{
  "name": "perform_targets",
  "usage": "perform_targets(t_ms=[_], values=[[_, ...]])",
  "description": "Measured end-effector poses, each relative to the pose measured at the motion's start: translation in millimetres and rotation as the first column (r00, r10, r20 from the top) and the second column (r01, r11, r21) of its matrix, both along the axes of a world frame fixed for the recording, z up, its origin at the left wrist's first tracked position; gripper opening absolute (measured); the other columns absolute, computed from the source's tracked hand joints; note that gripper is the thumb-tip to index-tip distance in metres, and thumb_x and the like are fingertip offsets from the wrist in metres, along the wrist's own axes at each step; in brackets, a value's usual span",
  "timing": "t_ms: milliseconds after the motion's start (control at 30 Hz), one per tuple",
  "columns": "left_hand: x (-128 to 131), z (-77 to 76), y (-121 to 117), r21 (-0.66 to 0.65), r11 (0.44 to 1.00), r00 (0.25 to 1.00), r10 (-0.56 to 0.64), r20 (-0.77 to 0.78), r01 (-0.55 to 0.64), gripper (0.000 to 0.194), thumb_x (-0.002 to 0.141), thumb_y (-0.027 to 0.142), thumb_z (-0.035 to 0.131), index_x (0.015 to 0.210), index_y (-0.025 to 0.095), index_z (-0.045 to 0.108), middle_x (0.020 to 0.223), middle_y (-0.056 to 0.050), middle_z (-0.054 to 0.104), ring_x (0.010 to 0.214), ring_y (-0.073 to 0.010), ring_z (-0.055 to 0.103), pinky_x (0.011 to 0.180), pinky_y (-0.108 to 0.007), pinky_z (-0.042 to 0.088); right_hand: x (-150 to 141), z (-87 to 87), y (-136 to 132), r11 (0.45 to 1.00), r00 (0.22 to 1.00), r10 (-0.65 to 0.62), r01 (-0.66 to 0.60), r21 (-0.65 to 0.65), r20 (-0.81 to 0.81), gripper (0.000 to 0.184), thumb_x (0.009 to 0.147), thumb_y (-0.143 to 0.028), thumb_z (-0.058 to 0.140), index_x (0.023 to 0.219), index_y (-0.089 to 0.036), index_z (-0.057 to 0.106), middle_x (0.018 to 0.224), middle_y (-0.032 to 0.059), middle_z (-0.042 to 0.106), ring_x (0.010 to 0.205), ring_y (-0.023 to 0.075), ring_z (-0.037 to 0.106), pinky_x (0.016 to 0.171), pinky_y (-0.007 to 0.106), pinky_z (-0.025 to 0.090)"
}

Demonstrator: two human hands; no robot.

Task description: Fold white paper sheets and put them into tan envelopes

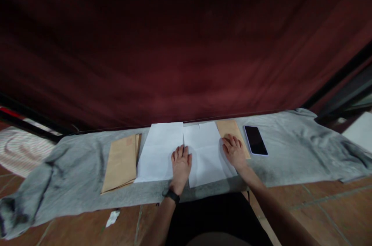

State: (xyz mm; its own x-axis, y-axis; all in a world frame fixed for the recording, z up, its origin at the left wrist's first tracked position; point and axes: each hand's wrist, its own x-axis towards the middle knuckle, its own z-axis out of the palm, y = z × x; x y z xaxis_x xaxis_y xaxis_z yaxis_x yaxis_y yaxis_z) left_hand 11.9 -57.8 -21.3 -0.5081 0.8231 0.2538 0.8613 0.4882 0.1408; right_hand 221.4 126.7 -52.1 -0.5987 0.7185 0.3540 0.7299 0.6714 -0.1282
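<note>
White paper point(158, 153) partly hidden by left hand point(181, 164), envelope point(232, 129) by right hand point(235, 153)

Left white sheet point(158, 149) lies flat on grey cloth point(285, 141), faint crosswise crease. Right white sheet point(205, 166) lies just beside it, flat, creased, slightly skewed. Brown paper point(232, 126) lies along its right edge.

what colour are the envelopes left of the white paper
The envelopes are light brown, the top one with a faint reddish mark, in the head view.
</note>
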Motion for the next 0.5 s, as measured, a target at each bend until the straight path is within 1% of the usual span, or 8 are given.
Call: perform_targets(t_ms=[100,167,233,300,400,467,500], values=[[1.6,-7.4,-1.9,0.026,1.0,1.0,-0.002,-0.016,0.002,0.042,0.1,0.026,0.041,0.138,0.015,0.057,0.145,-0.014,0.055,0.138,-0.029,0.046,0.116,-0.049,0.034,-6.1,7.0,10.8,1.0,1.0,-0.015,0.015,-0.008,0.013,0.037,0.097,-0.026,0.047,0.132,-0.027,0.062,0.144,0.0103,0.054,0.132,0.032,0.044,0.107,0.05,0.036],[2.6,-10.6,-3.0,0.034,0.999,1.0,-0.006,-0.022,0.007,0.043,0.1,0.027,0.041,0.139,0.015,0.056,0.146,-0.014,0.055,0.14,-0.0292,0.044,0.117,-0.05,0.033,-6.8,10.6,17.2,0.999,0.999,-0.037,0.037,-0.02,0.01,0.037,0.098,-0.026,0.045,0.13,-0.024,0.062,0.144,0.0113,0.054,0.133,0.0323,0.044,0.107,0.05,0.035],[2.4,-12.6,-3.5,0.03,0.999,1.0,-0.015,-0.021,0.016,0.044,0.101,0.027,0.04,0.14,0.015,0.055,0.147,-0.013,0.054,0.141,-0.0297,0.043,0.117,-0.051,0.032,-3.7,13.7,23.3,0.996,0.996,-0.085,0.085,-0.018,0.004,0.039,0.098,-0.027,0.043,0.132,-0.02,0.061,0.147,0.0148,0.051,0.135,0.0342,0.041,0.108,0.054,0.033],[1.6,-13.9,-3.5,0.027,0.999,1.0,-0.02,-0.021,0.021,0.043,0.101,0.027,0.039,0.14,0.016,0.056,0.148,-0.011,0.054,0.141,-0.0304,0.042,0.118,-0.051,0.031,2.9,16.4,29.2,0.987,0.987,-0.163,0.163,-0.002,0.0,0.044,0.098,-0.027,0.041,0.137,-0.016,0.057,0.15,0.0183,0.048,0.138,0.0365,0.039,0.11,0.06,0.029],[0.7,-15.7,-3.4,0.035,0.999,1.0,-0.023,-0.021,0.024,0.043,0.1,0.026,0.041,0.14,0.015,0.056,0.148,-0.01,0.053,0.142,-0.0316,0.042,0.118,-0.052,0.031,16.6,20.4,37.4,0.944,0.944,-0.329,0.329,0.021,-0.004,0.05,0.095,-0.026,0.041,0.142,-0.014,0.051,0.153,0.0216,0.043,0.141,0.0399,0.033,0.109,0.068,0.022],[0.6,-16.7,-3.5,0.047,0.998,0.999,-0.035,-0.022,0.036,0.044,0.1,0.026,0.042,0.14,0.015,0.056,0.148,-0.011,0.053,0.142,-0.0323,0.042,0.117,-0.053,0.032,26.7,23.2,42.2,0.896,0.896,-0.443,0.443,0.014,0.003,0.053,0.094,-0.028,0.042,0.145,-0.014,0.048,0.154,0.0232,0.039,0.142,0.0422,0.03,0.106,0.071,0.023],[0.5,-17.1,-3.5,0.053,0.998,0.999,-0.044,-0.023,0.045,0.044,0.1,0.026,0.042,0.14,0.014,0.056,0.148,-0.011,0.053,0.141,-0.0326,0.043,0.117,-0.054,0.032,31.8,24.7,44.4,0.868,0.868,-0.496,0.496,-0.001,0.015,0.055,0.094,-0.03,0.043,0.146,-0.013,0.046,0.155,0.0243,0.037,0.141,0.0434,0.03,0.104,0.071,0.026]])
